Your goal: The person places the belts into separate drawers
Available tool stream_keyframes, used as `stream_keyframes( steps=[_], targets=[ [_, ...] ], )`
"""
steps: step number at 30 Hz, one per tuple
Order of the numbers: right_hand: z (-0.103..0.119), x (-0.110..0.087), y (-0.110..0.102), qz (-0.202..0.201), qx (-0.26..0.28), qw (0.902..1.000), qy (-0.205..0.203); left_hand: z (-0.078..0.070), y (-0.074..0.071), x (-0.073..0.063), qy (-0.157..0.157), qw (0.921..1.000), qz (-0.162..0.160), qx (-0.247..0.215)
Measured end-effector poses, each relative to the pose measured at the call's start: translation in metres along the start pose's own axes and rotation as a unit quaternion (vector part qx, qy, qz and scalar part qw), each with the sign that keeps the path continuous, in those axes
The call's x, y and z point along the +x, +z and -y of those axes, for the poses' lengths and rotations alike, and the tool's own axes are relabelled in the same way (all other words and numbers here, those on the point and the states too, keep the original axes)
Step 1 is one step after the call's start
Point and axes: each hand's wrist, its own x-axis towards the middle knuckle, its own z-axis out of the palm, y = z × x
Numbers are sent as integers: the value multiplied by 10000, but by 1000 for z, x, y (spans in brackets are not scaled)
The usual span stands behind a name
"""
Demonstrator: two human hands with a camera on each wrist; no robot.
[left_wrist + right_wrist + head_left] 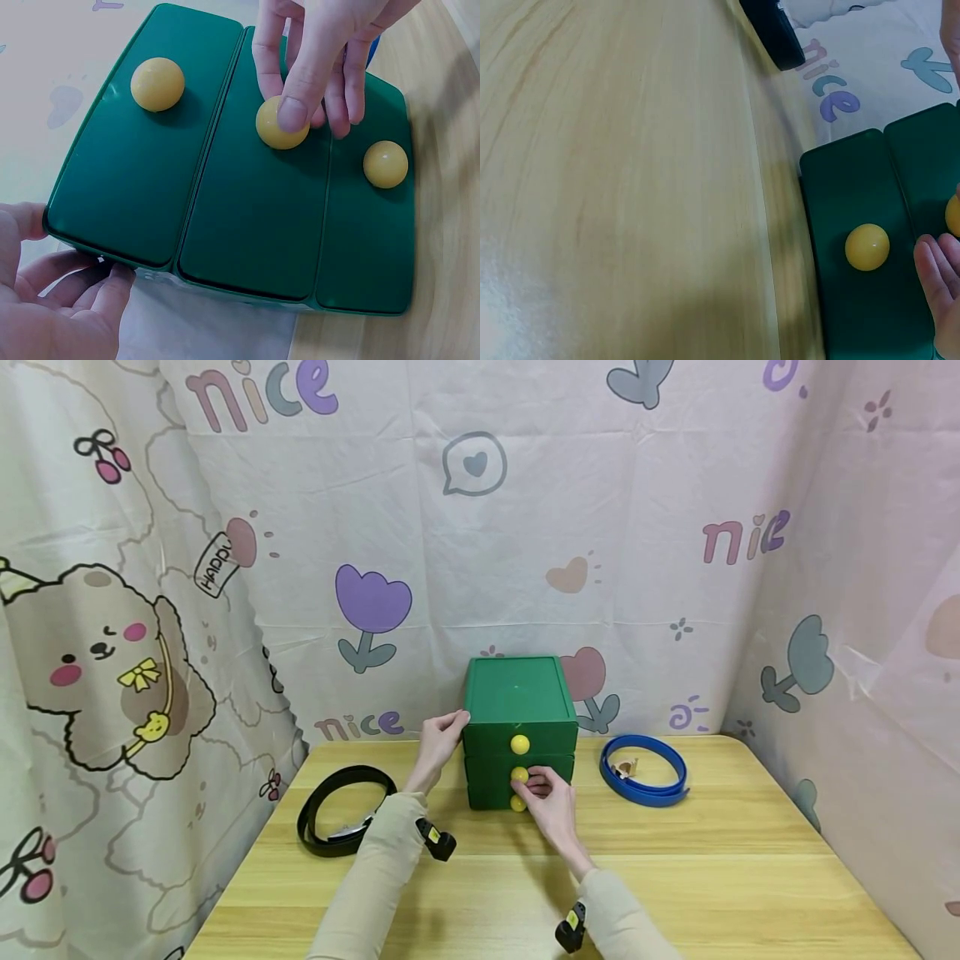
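A green box with three drawers point(521, 689) stands at the back of the table, a yellow round knob on each drawer front. My right hand point(553, 810) pinches the middle knob point(271, 129) between thumb and fingers. Above it is the top knob point(157, 84); the bottom knob point(385, 164) sits below, partly covered by the right hand in the head view. At the box's upper left edge, my left hand point(437, 745) grips the corner, thumb near the top and fingers curled against the side. The drawer fronts look about flush with each other.
A coiled black belt point(309, 814) with a metal buckle lies left of the box, partly behind the left forearm. To the right lies a coiled blue belt point(681, 764) with a gold-coloured buckle. A patterned curtain point(480, 552) hangs behind the wooden table point(712, 877) and at its sides.
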Motion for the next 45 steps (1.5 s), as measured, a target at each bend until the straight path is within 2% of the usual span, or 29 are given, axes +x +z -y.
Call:
stream_keyframes(
  steps=[9, 22, 24, 26, 28, 31, 33, 45],
  targets=[
    [-1, 1, 2, 12, 76, 9999, 130, 2, 1, 2, 1, 10000, -84, 2],
    [-2, 2, 3, 3, 153, 9998, 158, 2, 1, 2, 19, 10000, -21, 12],
    [-2, 2, 3, -1, 153, 9998, 147, -2, 1, 0, -15, 10000, 11, 56],
    [-1, 2, 3, -3, 162, 9998, 133, -14, 1, -8, -30, 9999, 35, 102],
    [-2, 3, 3, -2, 175, 9998, 113, -15, 1, -9, -33, 9999, 35, 95],
    [-2, 3, 3, 0, 193, 9998, 86, -10, 1, -7, -12, 10000, -16, 57],
    [-3, 3, 3, -1, 182, 9998, 82, 2, 2, 2, 0, 10000, -48, -2],
    [-1, 2, 2, 1, 143, 9998, 106, 3, 2, 2, -21, 10000, -60, 3]
  ],
)
